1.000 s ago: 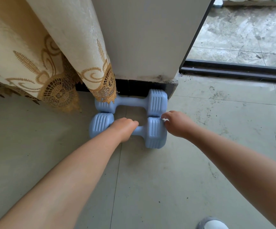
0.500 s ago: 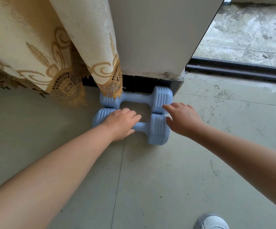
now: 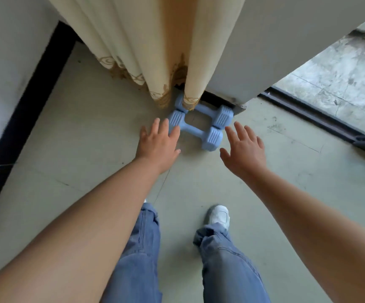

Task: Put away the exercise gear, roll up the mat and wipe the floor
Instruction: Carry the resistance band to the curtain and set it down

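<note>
Two blue dumbbells lie side by side on the floor [image 3: 89, 138], touching each other at the foot of the wall corner [image 3: 231, 73]. The far dumbbell [image 3: 224, 113] sits against the wall base, one end tucked under the curtain [image 3: 166, 51] hem; the near dumbbell [image 3: 212, 138] lies just in front of it. The left hand [image 3: 157, 145] hovers by the near dumbbell's left end, fingers spread and holding nothing. The right hand [image 3: 245, 149] hovers just right of the dumbbells, likewise spread and empty.
</note>
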Tool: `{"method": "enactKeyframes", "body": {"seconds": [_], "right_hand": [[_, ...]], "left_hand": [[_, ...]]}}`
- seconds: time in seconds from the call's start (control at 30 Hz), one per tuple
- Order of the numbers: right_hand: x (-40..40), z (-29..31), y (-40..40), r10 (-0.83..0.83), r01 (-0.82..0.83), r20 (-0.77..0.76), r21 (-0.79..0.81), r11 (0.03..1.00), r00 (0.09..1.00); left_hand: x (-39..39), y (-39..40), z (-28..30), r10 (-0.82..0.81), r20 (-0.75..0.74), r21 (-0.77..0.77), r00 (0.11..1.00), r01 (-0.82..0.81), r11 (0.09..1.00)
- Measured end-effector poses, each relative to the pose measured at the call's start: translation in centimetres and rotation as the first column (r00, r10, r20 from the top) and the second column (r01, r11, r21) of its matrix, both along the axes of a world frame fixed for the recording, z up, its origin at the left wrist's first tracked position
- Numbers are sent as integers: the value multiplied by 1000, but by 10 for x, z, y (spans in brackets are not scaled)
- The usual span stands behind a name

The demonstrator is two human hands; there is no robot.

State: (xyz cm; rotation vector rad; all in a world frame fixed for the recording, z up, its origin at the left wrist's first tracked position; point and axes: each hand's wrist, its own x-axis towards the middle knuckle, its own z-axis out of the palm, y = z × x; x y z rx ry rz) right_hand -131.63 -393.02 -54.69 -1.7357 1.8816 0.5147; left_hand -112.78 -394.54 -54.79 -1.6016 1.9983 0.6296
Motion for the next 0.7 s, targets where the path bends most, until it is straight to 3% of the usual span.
{"method": "enactKeyframes", "body": {"seconds": [0.17, 0.37, 0.53, 0.7], "right_hand": [[42, 106, -3, 236, -235, 73, -20, 972, 969], [110, 200, 25, 573, -557, 141, -135, 819, 808], [175, 242, 101, 795, -780, 131, -153, 606, 592], [228, 274, 224, 938, -930, 129, -144, 338, 321]], "left_hand": [[34, 35, 113, 201, 35, -81, 979, -197, 977], [73, 136, 213, 498, 80, -179, 864, -479, 860], [100, 266, 266, 756, 91, -203, 648, -731, 651], [110, 425, 301, 922, 133, -243, 363, -890, 386]]}}
